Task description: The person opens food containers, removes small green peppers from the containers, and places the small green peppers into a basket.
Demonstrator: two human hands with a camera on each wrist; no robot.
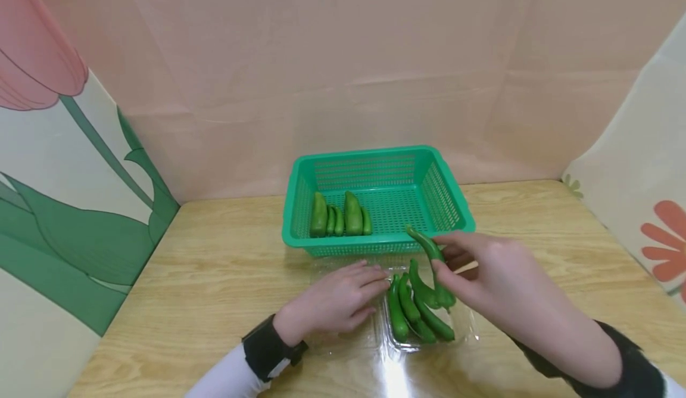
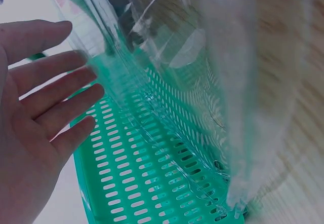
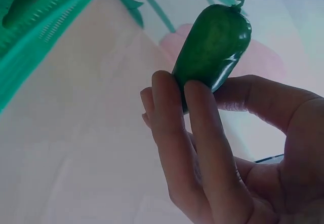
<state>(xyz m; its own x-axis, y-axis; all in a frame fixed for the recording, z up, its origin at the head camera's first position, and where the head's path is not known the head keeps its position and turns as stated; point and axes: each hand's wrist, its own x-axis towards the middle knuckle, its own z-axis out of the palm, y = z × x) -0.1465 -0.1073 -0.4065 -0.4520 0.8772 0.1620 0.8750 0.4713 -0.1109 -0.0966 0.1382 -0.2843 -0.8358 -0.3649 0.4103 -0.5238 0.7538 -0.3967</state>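
Note:
My right hand pinches a green chili pepper between thumb and fingers, above the right side of a clear plastic clamshell box. In the right wrist view the pepper is glossy, its stem end pointing away from the fingers. Several more green peppers lie in the box. My left hand lies over the box's open lid, fingers extended and fingertips at the box's left edge. The left wrist view shows the left hand with its fingers straight beside the clear plastic.
Behind the box stands a green plastic basket. Along its left front lie two thick green peppers and several thinner ones. Everything is on a wood-grain table, with a pink backdrop behind and printed panels at both sides.

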